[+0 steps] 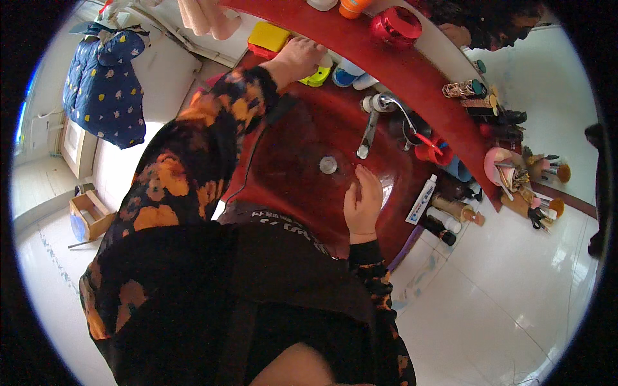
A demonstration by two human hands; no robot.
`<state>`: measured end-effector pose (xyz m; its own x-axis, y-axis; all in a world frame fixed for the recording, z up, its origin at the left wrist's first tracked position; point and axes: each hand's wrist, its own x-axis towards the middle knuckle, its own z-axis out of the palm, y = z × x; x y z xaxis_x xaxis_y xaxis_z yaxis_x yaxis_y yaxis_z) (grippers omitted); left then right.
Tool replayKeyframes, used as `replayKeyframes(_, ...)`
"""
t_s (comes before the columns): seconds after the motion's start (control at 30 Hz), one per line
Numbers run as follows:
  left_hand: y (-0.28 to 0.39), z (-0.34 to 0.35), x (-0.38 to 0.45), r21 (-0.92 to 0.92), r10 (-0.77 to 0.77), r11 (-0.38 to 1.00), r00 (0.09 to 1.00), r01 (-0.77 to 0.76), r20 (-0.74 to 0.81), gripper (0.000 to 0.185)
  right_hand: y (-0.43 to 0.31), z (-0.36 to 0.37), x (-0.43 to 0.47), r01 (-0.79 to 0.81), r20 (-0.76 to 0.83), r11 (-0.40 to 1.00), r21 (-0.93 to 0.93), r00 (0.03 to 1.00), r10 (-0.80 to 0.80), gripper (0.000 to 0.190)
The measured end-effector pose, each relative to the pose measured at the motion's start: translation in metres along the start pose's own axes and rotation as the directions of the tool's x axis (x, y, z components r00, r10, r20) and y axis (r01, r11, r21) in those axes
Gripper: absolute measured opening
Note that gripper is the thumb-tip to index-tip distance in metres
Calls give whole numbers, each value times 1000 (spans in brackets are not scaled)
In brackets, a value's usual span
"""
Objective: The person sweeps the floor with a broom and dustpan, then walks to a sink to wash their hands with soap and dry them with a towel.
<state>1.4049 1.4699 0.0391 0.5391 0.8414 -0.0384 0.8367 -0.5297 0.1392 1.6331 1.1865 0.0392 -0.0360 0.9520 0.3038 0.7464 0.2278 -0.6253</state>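
A dark red washbasin (pixel 289 159) with a round metal drain plug (pixel 328 165) lies before me. My left hand (pixel 300 57) reaches to the basin's back left edge, over a yellow-green soap dish (pixel 316 77) and beside a yellow box (pixel 268 36). A whitish thing shows at its fingertips; whether the hand grips it is hidden. Above the basin's right part, my right hand (pixel 364 198) holds nothing, its fingers loosely extended. The metal faucet (pixel 369 130) stands between the hands, its spout end just beyond my right fingertips. No running water is visible.
A red shelf (pixel 338 46) curves over the basin's back, bearing a red jar (pixel 396 26) and makeup brushes (pixel 514 176). Right of the basin lie a toothpaste tube (pixel 421 199) and several bottles (pixel 439 230). A black cord (pixel 248 169) crosses the left rim. A mirror stands behind the shelf.
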Motion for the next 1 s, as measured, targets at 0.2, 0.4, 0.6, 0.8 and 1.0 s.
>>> replayKeyframes(0.2, 69, 12, -112, -964, -198, 73, 951, 256, 237, 37, -39, 11, 44, 96, 1, 981, 167, 995, -98, 41)
replayKeyframes(0.4, 124, 21, -155, -434, 12, -885, 940, 169, 341, 55, -71, 60, 95, -107, 139, 889, 445, 989, 49, 44)
replayKeyframes(0.6, 89, 14, -150, -304, -162, -951, 923, -52, 350, 72, -121, 85, 79, 143, 28, 885, 444, 985, -173, 42)
replayKeyframes(0.8, 99, -12, -172, -416, -124, -909, 956, -2, 266, 51, -108, 91, 93, 50, -66, 911, 410, 998, -26, 41)
replayKeyframes(1.0, 121, -17, -194, -475, -156, -879, 926, 28, 343, 47, -126, 84, 112, 83, -234, 952, 294, 972, -12, 26)
